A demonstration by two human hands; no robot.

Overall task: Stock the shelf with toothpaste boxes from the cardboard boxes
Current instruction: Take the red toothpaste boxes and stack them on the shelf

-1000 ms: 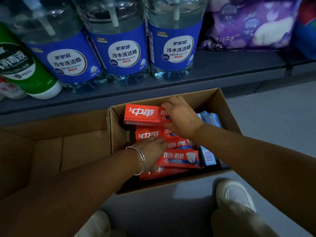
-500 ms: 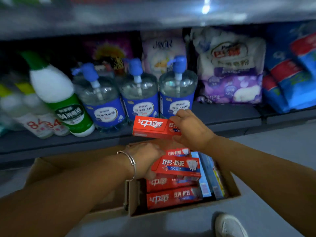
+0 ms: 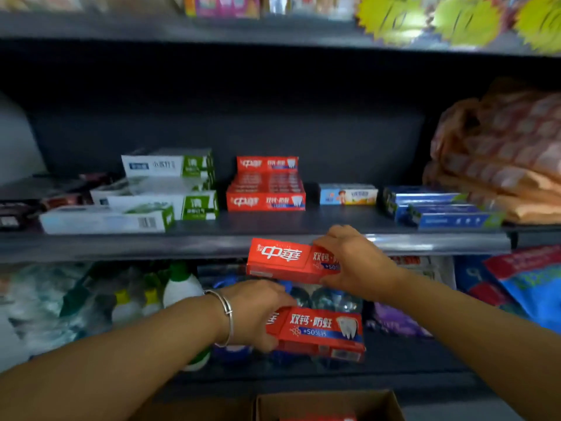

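two red rectangular cardboard toothpaste boxes (image 3: pixel 285 261), one clasped per hand: right hand (image 3: pixel 355 259) end-grips upper, left hand (image 3: pixel 258 314) lower (light, crushable; hold ends).

left hand (image 3: pixel 258 314) fingers curled, gripping | right hand (image 3: pixel 355 262) fingers curled, gripping, higher

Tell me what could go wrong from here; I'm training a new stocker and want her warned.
1. The right hand grips its red toothpaste box by one end only, so it may tilt or slip on the way up.
2. The red stack on the shelf is already piled up; another box could topple it.
3. With the left hand also holding a box, neither hand is free to steady anything.
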